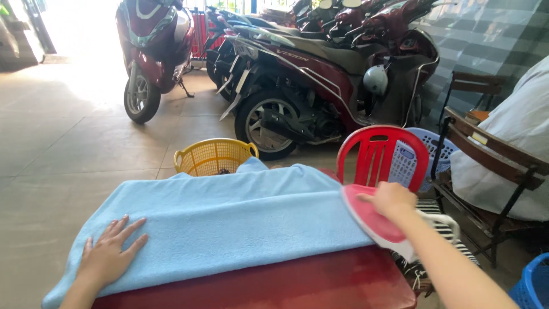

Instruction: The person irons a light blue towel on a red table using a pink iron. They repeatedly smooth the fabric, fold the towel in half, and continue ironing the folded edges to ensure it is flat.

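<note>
Pressing towel [229, 223] flat, left hand [108, 257] fingers spread; right hand [392, 200] apparently gripping iron [374, 220] at towel's right edge.

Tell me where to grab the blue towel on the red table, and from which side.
Judging by its pose, take the blue towel at its near-left corner, coming from the left front. That corner hangs past the red table edge, so fingers can pinch it from above and below. The left hand lies flat on the towel there, and the right hand holds the iron at the far right edge.
</note>
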